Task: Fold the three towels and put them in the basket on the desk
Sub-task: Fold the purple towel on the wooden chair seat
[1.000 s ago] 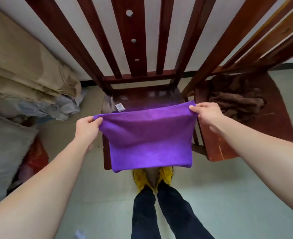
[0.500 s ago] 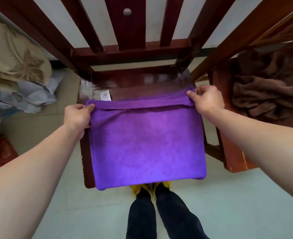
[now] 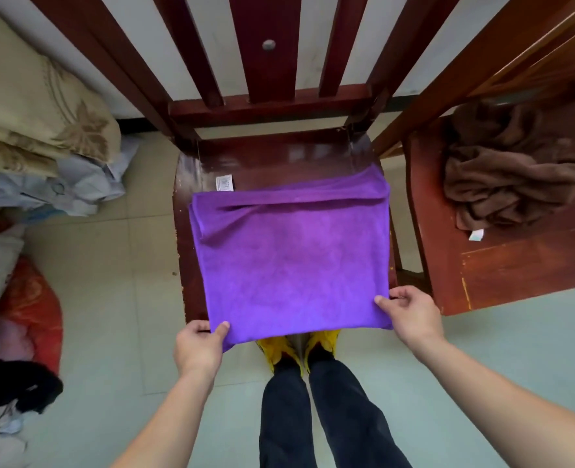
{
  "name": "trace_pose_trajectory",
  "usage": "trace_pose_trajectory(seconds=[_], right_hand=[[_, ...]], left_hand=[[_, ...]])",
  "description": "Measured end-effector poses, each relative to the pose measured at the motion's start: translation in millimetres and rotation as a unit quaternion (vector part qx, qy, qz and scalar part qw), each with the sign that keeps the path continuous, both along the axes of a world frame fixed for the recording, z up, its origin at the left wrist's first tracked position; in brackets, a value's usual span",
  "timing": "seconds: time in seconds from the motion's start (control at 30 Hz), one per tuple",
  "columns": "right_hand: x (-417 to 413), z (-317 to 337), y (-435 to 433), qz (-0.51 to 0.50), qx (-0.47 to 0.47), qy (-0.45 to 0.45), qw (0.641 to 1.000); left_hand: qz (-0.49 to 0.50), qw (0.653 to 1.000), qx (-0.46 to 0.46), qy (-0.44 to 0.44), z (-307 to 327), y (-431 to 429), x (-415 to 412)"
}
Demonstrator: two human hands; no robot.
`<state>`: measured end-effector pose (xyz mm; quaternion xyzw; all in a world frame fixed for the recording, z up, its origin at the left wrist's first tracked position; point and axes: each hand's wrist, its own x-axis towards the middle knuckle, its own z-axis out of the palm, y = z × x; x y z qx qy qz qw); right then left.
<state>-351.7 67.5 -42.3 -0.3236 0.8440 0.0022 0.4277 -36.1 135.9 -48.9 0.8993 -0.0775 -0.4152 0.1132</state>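
Observation:
A purple towel [image 3: 293, 258], folded over once, lies flat on the seat of a dark wooden chair [image 3: 272, 160], with its white label sticking out at the far left corner. My left hand [image 3: 200, 346] pinches the towel's near left corner. My right hand [image 3: 409, 315] pinches the near right corner. A crumpled brown towel [image 3: 505, 173] lies on the seat of a second wooden chair [image 3: 516, 271] to the right. No basket or desk is in view.
Folded beige bedding [image 3: 32, 116] and pale cloth are stacked at the left. Red and black fabric [image 3: 29, 312] lies on the floor at lower left. My legs and yellow shoes [image 3: 296, 346] stand just before the chair on the pale tiled floor.
The towel went from hanging in the air to lying on the chair seat. Both hands let go of its far corners and came back to pinch the near corners.

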Motion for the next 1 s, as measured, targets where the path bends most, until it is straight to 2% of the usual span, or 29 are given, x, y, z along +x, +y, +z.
trace_pose_trajectory(seconds=[0.23,0.33,0.4,0.53,0.6,0.77,0.87,1.0], right_hand=[[-6,-2,4,-0.038,-0.057,-0.055,0.996],[-8,12,0,-0.078,-0.112,-0.065,0.988],[-9,19,-1,-0.085,-0.134,-0.059,0.986],[-11,20,7,-0.066,-0.115,-0.031,0.991],[-13,14,10,-0.062,-0.105,-0.008,0.993],[-16,-5,19,-0.104,-0.096,0.010,0.990],[-18,-11,27,-0.119,-0.091,0.010,0.989],[-20,-13,34,-0.141,-0.056,0.002,0.988]], left_hand=[[0.064,0.994,-0.091,-0.007,13,10,7],[0.118,0.985,-0.122,0.040,27,12,10],[0.107,0.984,-0.117,0.075,35,13,10],[0.046,0.989,-0.075,0.120,32,17,0],[0.040,0.993,-0.045,0.097,16,17,-7],[0.027,0.998,-0.021,-0.046,-4,22,-24],[0.037,0.997,-0.036,-0.061,-9,28,-30],[0.060,0.996,-0.051,-0.032,-10,31,-32]])
